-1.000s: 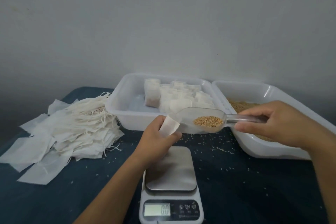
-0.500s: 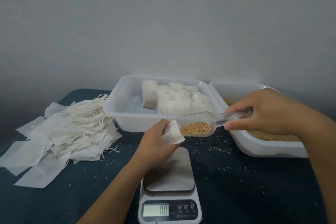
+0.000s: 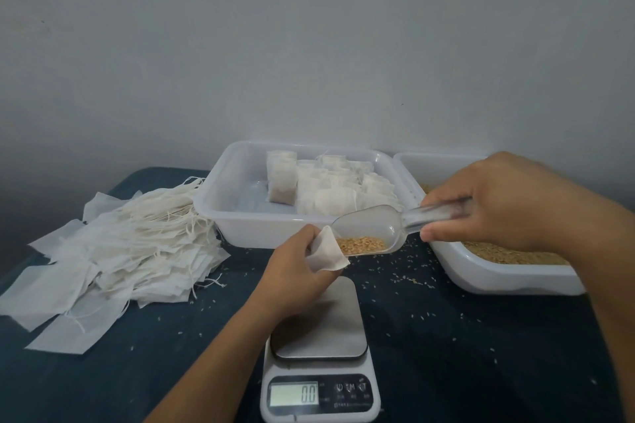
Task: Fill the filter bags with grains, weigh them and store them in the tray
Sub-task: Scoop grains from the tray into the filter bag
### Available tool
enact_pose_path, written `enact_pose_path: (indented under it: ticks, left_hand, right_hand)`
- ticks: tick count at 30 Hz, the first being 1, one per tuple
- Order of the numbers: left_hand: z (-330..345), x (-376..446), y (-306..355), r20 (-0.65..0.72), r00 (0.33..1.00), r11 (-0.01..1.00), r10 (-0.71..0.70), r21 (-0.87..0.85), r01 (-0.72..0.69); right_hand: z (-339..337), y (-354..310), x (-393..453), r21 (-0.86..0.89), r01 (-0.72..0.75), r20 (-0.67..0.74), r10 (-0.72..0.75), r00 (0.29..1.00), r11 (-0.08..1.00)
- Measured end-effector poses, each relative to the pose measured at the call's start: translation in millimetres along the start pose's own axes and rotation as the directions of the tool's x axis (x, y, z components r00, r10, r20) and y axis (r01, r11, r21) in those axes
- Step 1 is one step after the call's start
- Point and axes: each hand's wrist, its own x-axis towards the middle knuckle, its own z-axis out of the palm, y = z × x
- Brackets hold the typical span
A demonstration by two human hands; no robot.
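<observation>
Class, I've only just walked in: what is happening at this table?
A person is filling a filter bag with grains. The left hand pinches the bag open above the scale, which reads zero. The right hand tips a clear scoop of grains into its mouth. Filled bags stand in the tray behind.

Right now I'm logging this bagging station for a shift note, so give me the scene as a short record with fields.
left hand: pinches an empty filter bag open above the scale
right hand: grips the clear scoop by its handle
scoop: holds grains, mouth at the bag's opening
scale: platform bare, display reads 0.0
storage tray: filled bags standing inside
grain tray: on the right, holds loose grain
empty bags: heaped on the left
tablecloth: dark, dotted with spilled grains
</observation>
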Motion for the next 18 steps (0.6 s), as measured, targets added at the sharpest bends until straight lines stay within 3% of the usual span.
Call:
enact_pose_path:
  ticks: [8,14,18]
  left_hand:
    - [0,-1,1,-0.013,1.0,0.999,-0.015,-0.039,0.014]
    - [1,0,0,-0.022,0.999,0.998,-0.033,-0.055,0.032]
    - [0,1,-1,-0.046,0.998,0.996,-0.036,-0.08,0.032]
  right_hand:
    - [-4,-4,-3,-0.119,0.014,-0.086,-0.024,0.996,0.993]
    - [2,-12,-9,-0.36,0.021,-0.15,-0.08,0.986,0.933]
    - [13,-2,-14,-0.341,0.116,-0.351,-0.241,0.905,0.933]
